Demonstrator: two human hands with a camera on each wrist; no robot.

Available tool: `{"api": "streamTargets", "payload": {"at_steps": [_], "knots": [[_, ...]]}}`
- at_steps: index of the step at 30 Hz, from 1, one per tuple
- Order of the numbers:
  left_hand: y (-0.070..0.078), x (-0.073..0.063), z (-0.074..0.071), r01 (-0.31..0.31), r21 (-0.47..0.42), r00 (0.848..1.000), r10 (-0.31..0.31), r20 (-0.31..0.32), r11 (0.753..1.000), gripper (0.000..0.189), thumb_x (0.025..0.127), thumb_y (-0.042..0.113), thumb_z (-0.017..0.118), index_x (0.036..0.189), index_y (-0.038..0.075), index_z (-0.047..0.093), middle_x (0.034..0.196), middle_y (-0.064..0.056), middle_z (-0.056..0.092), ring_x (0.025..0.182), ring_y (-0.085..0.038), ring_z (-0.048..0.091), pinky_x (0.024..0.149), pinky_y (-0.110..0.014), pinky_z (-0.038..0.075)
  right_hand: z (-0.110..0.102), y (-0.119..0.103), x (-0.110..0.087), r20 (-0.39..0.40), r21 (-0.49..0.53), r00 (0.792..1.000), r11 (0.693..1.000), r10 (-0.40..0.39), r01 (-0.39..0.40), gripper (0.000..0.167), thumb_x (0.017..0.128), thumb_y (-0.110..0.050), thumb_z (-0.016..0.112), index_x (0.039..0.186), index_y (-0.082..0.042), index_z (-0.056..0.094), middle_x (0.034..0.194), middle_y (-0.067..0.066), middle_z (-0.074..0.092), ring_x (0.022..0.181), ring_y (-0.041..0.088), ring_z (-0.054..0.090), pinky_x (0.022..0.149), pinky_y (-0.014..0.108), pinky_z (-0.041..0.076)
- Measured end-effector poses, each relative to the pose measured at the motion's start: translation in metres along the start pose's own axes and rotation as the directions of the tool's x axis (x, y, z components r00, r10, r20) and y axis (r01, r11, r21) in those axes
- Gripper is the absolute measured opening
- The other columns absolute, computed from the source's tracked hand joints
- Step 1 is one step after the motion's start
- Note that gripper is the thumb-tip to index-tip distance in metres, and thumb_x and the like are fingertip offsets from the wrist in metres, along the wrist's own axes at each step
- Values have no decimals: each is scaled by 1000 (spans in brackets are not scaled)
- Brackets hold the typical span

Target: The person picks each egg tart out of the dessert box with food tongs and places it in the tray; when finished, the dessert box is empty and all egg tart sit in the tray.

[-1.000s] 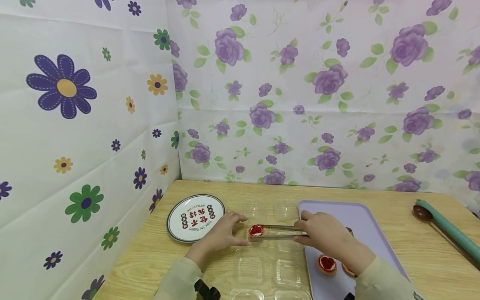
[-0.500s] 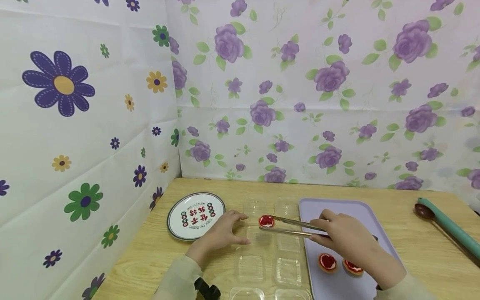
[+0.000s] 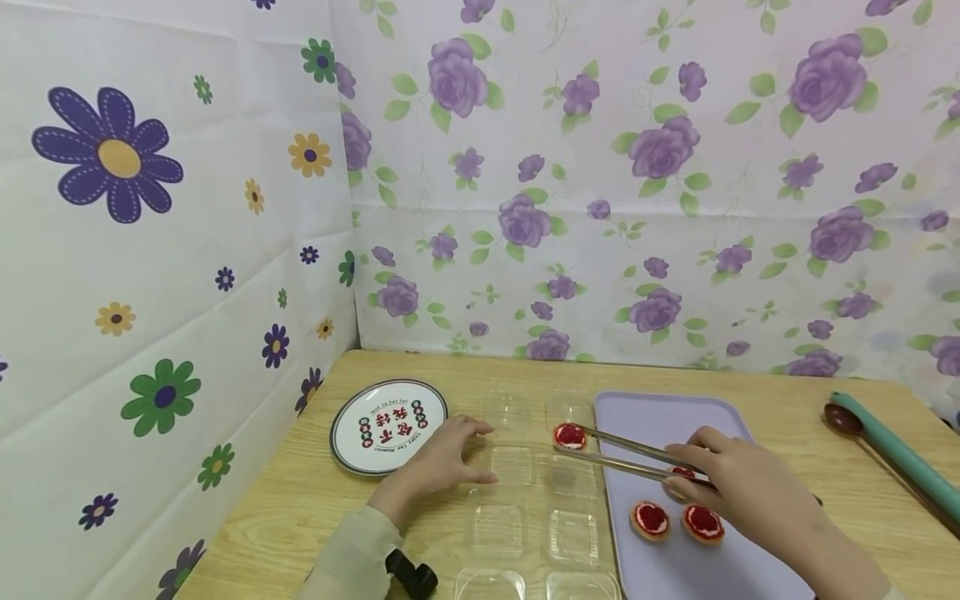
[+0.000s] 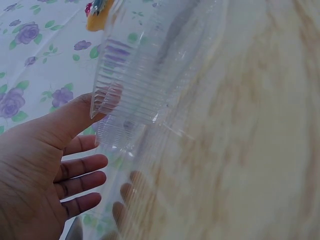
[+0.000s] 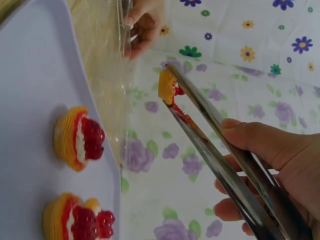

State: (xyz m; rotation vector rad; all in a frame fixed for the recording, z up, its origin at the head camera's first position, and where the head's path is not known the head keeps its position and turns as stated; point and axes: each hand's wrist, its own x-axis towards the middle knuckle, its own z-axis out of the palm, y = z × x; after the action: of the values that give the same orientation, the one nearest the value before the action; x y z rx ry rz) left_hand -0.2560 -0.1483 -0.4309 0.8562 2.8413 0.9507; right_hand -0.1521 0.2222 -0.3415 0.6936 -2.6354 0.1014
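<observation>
My right hand (image 3: 757, 492) grips metal tongs (image 5: 220, 155). At their tips is a small tart (image 3: 569, 436) with red topping, held above the right column of clear plastic containers (image 3: 572, 533). My left hand (image 3: 438, 461) lies at the left side of the containers, thumb and fingers spread. In the left wrist view its thumb (image 4: 77, 115) meets a ribbed container wall (image 4: 130, 85), and the other fingers are loosely extended. Several more tarts (image 3: 650, 521) sit on the lilac tray (image 3: 667, 408); one is partly hidden by the tongs and right hand.
A white plate (image 3: 352, 442) with red lettering stands behind my left hand. On the far right lie a brown spoon (image 3: 843, 419) and a long green object (image 3: 900, 458). Floral sheets (image 3: 600, 167) close off the back and left of the wooden table (image 3: 285, 517).
The tongs and the tart in them have moved right, from the left container column to above the right one, rising along the way. My left hand has stayed in place.
</observation>
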Motion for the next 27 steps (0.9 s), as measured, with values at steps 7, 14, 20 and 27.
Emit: {"api": "streamTargets", "payload": {"at_steps": [7, 14, 20, 27], "knots": [[0, 0, -2, 0, -11, 1000, 0, -2, 1000, 74, 74, 43, 80, 133, 8, 53, 129, -10, 55, 120, -26, 51, 106, -46, 42, -2, 17, -17, -33, -81, 999, 997, 0, -3, 29, 72, -37, 80, 97, -22, 75, 81, -13, 57, 60, -2, 44, 52, 20, 42], [0, -1, 0, -11, -13, 1000, 11, -9, 1000, 74, 74, 42, 80, 133, 7, 53, 127, -10, 56, 119, -26, 51, 105, -47, 42, -2, 27, -30, 20, -84, 998, 995, 62, -60, 28, 73, -34, 80, 97, -21, 75, 82, -13, 56, 59, -4, 41, 51, 20, 40], [0, -1, 0, -17, -10, 1000, 17, -9, 1000, 73, 75, 42, 80, 133, 8, 54, 127, -9, 56, 119, -26, 51, 105, -47, 43, 1, 33, -39, 83, -105, 990, 989, 117, -108, 27, 74, -37, 79, 95, -21, 76, 80, -12, 57, 58, -2, 40, 51, 21, 41], [0, 0, 0, -18, -4, 1000, 18, -14, 1000, 73, 74, 42, 80, 133, 7, 54, 126, -9, 56, 118, -25, 51, 104, -46, 43, 8, 37, -47, 105, -135, 985, 983, 139, -125, 28, 73, -40, 79, 95, -22, 76, 78, -12, 56, 56, -2, 39, 51, 21, 42]]}}
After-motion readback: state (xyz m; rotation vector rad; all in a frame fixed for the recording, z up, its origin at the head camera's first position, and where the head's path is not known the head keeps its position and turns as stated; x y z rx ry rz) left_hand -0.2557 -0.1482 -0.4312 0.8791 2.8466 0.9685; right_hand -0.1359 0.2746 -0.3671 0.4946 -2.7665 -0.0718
